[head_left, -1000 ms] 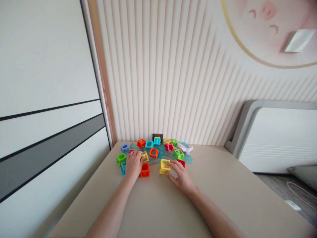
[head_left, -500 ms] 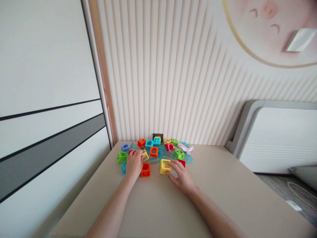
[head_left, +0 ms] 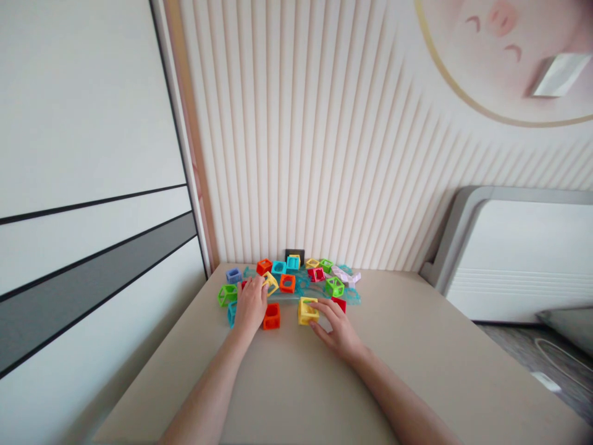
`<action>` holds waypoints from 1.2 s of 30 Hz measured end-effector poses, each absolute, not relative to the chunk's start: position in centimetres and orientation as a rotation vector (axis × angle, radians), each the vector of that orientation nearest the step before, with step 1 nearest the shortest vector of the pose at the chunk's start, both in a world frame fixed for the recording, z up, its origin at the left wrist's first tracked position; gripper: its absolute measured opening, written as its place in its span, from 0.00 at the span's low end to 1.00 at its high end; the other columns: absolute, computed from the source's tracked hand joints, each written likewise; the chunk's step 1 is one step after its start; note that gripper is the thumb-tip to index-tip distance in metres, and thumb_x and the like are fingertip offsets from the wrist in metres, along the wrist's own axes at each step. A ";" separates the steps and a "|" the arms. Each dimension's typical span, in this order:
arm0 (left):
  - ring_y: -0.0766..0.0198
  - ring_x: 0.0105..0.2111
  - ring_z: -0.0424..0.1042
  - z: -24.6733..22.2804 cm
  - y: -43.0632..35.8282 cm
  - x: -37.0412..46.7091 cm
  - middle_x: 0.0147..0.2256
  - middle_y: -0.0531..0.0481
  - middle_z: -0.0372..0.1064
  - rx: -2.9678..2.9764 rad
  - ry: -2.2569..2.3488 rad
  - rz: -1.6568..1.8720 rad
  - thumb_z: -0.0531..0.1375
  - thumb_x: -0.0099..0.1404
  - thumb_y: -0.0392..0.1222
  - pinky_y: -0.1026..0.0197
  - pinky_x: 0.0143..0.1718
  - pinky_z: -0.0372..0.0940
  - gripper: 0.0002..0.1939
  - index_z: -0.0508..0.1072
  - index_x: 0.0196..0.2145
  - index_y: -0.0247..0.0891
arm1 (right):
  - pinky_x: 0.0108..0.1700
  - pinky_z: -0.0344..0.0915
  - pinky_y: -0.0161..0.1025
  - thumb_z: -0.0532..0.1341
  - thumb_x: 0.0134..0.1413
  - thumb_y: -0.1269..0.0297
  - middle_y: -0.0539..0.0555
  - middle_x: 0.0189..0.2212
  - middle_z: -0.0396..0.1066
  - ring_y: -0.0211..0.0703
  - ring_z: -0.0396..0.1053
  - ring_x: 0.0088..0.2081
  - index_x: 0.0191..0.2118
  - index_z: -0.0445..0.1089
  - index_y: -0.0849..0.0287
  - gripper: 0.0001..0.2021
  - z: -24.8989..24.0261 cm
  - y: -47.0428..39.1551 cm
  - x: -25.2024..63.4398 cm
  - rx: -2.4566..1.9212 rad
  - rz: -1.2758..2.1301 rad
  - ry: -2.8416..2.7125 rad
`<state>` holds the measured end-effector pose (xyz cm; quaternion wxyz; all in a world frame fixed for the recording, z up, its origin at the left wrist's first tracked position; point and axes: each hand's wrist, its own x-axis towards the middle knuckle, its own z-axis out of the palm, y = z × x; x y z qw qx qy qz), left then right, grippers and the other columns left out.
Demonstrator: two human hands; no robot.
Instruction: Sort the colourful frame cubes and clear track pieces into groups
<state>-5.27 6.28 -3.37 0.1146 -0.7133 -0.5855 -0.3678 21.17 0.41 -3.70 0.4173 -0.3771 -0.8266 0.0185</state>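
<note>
Among several colourful hollow cubes on the table, my left hand (head_left: 252, 301) has its fingers closed on a tilted yellow cube (head_left: 270, 283). A red piece (head_left: 243, 284) and a blue cube (head_left: 232, 314) are partly hidden by that hand. My right hand (head_left: 334, 324) holds a second yellow cube (head_left: 307, 311) by its right side, on the table. Between the hands stands an orange cube (head_left: 271, 316). Behind it is another orange cube (head_left: 287, 283). A red cube (head_left: 340, 303) is partly covered by my right hand.
Clear blue plastic pieces (head_left: 303, 285) lie among the cubes, with a pale patterned piece (head_left: 345, 276) at the right. A small black object (head_left: 295, 253) stands by the ribbed wall. The tabletop (head_left: 287, 383) meets a white cabinet on the left.
My left hand has lifted the yellow cube slightly, and more of the cube shows. My right hand and its yellow cube have hardly moved.
</note>
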 end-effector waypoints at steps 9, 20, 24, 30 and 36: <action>0.50 0.55 0.70 -3.6 6.5 -5.1 0.52 0.38 0.71 -2.114 -1.455 -1.446 0.48 0.73 0.40 0.42 0.57 0.63 0.09 0.66 0.44 0.40 | 0.53 0.71 0.45 0.60 0.61 0.62 0.60 0.51 0.70 0.48 0.71 0.52 0.56 0.66 0.51 0.18 -3.8 0.4 21.2 -0.956 0.068 -2.076; 0.52 0.58 0.67 -3.6 6.3 -4.6 0.62 0.36 0.58 -2.144 -1.465 -1.637 0.48 0.74 0.38 0.49 0.47 0.73 0.08 0.63 0.47 0.41 | 0.53 0.71 0.46 0.60 0.62 0.62 0.61 0.51 0.70 0.49 0.71 0.52 0.56 0.66 0.52 0.17 -3.7 0.4 21.2 -0.944 0.070 -2.084; 0.51 0.60 0.64 -3.2 6.1 -4.6 0.60 0.37 0.59 -2.113 -1.391 -1.622 0.49 0.72 0.34 0.45 0.53 0.69 0.07 0.64 0.45 0.41 | 0.53 0.71 0.46 0.60 0.62 0.62 0.61 0.51 0.70 0.49 0.71 0.51 0.56 0.66 0.53 0.17 -3.8 0.5 21.2 -0.944 0.068 -2.085; 0.51 0.58 0.65 -2.8 5.2 -4.3 0.57 0.36 0.60 -2.123 -1.233 -1.656 0.51 0.71 0.33 0.47 0.52 0.69 0.06 0.62 0.45 0.41 | 0.53 0.72 0.46 0.60 0.62 0.61 0.60 0.50 0.70 0.49 0.72 0.51 0.57 0.66 0.52 0.18 -3.5 0.4 21.2 -0.941 0.059 -2.065; 0.53 0.58 0.65 -2.6 4.1 -3.5 0.56 0.36 0.62 -2.241 -1.000 -1.649 0.51 0.68 0.27 0.47 0.53 0.69 0.18 0.58 0.52 0.41 | 0.54 0.71 0.47 0.60 0.62 0.61 0.60 0.51 0.71 0.50 0.71 0.52 0.57 0.65 0.53 0.18 -3.7 0.4 21.3 -0.966 0.042 -1.990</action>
